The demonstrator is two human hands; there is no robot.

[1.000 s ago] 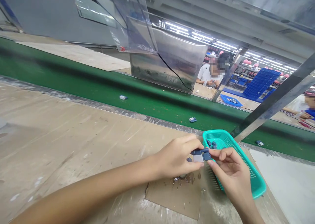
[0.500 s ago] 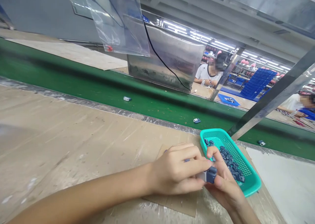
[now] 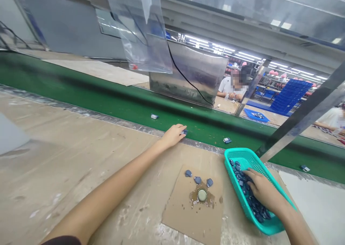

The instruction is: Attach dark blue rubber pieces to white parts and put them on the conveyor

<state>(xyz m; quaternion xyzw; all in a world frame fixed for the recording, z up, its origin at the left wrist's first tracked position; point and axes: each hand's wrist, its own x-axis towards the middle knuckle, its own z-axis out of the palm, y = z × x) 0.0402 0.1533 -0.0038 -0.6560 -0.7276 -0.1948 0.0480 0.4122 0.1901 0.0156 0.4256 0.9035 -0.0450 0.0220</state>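
My left hand (image 3: 174, 135) is stretched out to the near edge of the green belt. Its fingers are closed on a small blue-and-white plastic part (image 3: 184, 132), mostly hidden by the fingertips. My right hand (image 3: 262, 189) is inside the turquoise basket (image 3: 279, 192), fingers extended and thumb apart, its fingertips touching the loose dark blue plastic pieces (image 3: 256, 207). Between my hands, a cardboard sheet (image 3: 185, 216) bears a crimped metal cap (image 3: 202, 195) in a brownish wet patch. Three dark blue pieces (image 3: 197, 180) lie in a row just beyond the cap.
The green belt (image 3: 124, 110) crosses behind the bench, carrying blue-and-white parts (image 3: 227, 140) spaced apart. A slanted metal post (image 3: 299, 119) rises behind the basket. A clear plastic bag (image 3: 145, 51) hangs above the belt. Co-workers sit on the far side, near a blue tray (image 3: 256, 115).
My hands have separated. The left has moved away to the belt with a blue-and-white part, and the right has gone into the basket. The cap and pieces on the cardboard have come into view.
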